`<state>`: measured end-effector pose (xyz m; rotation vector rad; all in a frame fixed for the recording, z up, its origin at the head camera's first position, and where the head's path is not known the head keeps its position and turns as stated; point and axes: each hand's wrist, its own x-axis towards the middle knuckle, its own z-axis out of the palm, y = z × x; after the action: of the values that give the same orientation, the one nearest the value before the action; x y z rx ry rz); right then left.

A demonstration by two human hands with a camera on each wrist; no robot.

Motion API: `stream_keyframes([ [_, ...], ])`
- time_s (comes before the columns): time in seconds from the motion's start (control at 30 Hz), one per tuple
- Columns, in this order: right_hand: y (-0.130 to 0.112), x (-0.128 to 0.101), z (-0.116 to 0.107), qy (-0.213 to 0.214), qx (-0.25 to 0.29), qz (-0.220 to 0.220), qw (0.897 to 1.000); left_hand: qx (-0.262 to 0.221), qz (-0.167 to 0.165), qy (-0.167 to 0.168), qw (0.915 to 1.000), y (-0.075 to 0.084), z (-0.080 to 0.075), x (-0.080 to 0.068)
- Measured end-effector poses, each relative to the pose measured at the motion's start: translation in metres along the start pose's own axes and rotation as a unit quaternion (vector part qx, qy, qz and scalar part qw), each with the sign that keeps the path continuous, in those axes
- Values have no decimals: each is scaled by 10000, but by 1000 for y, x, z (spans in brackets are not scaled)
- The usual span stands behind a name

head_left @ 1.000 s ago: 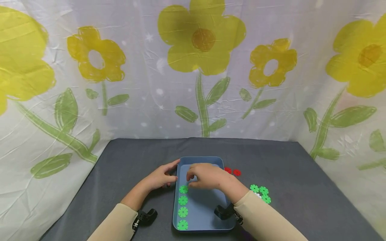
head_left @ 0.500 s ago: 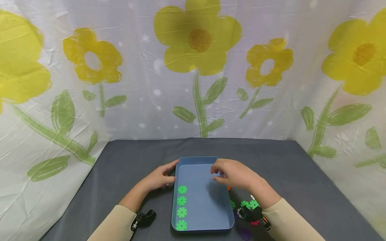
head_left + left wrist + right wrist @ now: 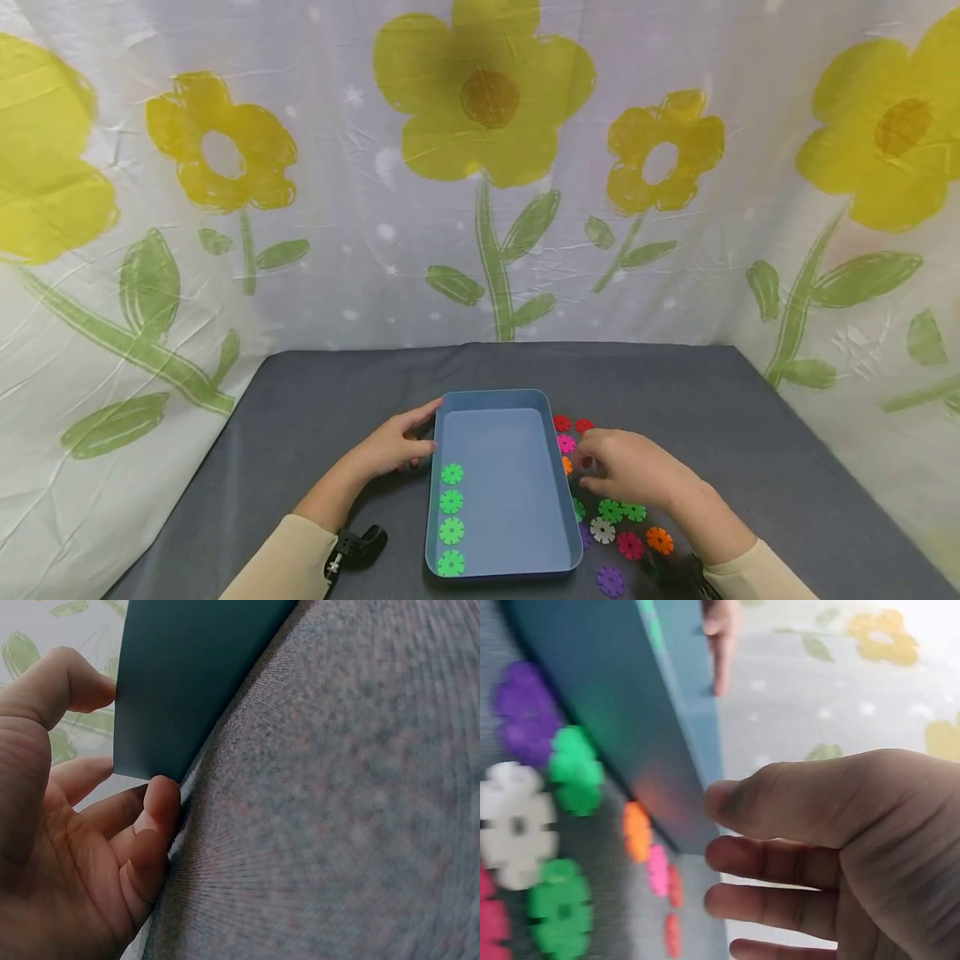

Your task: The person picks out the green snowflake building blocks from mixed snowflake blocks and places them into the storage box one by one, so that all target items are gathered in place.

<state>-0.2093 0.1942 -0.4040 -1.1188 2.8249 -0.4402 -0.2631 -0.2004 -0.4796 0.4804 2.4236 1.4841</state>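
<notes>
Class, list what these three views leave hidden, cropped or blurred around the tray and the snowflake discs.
- Head view: the right hand covers any discs under it; whether it touches one is unclear.
- Head view: the purple disc sits near the bottom edge; a dark object beside it is cropped.
- Right wrist view: discs blurred.
- Left wrist view: the tray wall hides its inside; the left hand touches it.

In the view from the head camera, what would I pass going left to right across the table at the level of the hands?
Left hand at the tray's edge → column of green discs → blue tray bare floor → pink disc → right hand over the loose coloured discs.
</notes>
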Motion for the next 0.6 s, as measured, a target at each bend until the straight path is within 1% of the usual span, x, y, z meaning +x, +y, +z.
stream_keyframes([
  [0.1,2,-6,10,-286,91,37,9995,0,-15,30,10000,0,0,0],
  [0.17,3,-8,17,-347,132,-30,9993,4,-16,42,10000,0,0,1],
  [0.37,5,-9,31,-313,78,-200,9993,-17,-19,43,10000,2,1,0],
  [0.6,3,-7,35,-304,1,-203,9993,-9,-63,54,10000,3,2,-1],
])
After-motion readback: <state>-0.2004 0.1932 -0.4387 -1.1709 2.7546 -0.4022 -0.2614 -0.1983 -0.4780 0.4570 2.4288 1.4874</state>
